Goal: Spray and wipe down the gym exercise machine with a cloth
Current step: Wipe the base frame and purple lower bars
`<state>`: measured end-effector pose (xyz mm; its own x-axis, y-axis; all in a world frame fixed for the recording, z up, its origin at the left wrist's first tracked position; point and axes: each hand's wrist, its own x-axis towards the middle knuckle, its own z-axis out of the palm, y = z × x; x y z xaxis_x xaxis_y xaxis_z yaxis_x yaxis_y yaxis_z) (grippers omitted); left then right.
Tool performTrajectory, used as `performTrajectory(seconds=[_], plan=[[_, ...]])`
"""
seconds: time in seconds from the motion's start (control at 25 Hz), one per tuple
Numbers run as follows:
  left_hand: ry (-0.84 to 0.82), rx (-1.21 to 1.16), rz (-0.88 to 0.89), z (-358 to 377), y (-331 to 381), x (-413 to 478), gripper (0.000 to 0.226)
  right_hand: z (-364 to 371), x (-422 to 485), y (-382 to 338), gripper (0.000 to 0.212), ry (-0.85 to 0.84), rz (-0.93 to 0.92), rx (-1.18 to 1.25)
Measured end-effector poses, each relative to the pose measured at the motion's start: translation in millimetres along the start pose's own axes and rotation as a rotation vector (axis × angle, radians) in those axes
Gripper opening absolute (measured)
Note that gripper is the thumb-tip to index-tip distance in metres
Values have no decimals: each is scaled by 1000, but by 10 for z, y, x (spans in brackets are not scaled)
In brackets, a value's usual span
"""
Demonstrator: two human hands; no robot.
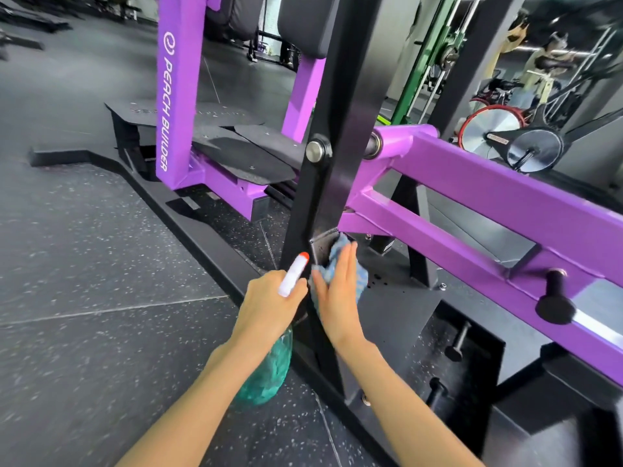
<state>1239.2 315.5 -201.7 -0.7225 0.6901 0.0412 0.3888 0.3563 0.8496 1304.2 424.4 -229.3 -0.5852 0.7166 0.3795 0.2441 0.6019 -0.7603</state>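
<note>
Wiping low on the black steel upright post (337,129) of the purple-framed gym exercise machine (488,183)

We press the crumpled blue cloth (339,246) against the post with our right hand (337,298), fingers (349,267) straight and laid over it. The post's long axis runs up and away from them, so we judge the next stroke follows it. Our left hand (266,305), just beside, grips the teal plastic spray bottle (269,372), its white orange-tipped nozzle (295,274) pointing at the post.

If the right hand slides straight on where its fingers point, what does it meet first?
Most likely the purple bar just above the blue cloth that the right hand presses on the black post. Depth is unclear, so it might pass in front.
</note>
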Motion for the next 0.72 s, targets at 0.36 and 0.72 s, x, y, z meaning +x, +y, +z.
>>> performTrajectory(seconds=[0.36, 0.72], plan=[[-55, -40, -144, 260, -907, -239, 15, 321, -272, 470, 69, 224, -84, -493], [-64, -271, -196, 603, -1226, -330, 28, 290, 262, -170, 68, 173, -21, -155]])
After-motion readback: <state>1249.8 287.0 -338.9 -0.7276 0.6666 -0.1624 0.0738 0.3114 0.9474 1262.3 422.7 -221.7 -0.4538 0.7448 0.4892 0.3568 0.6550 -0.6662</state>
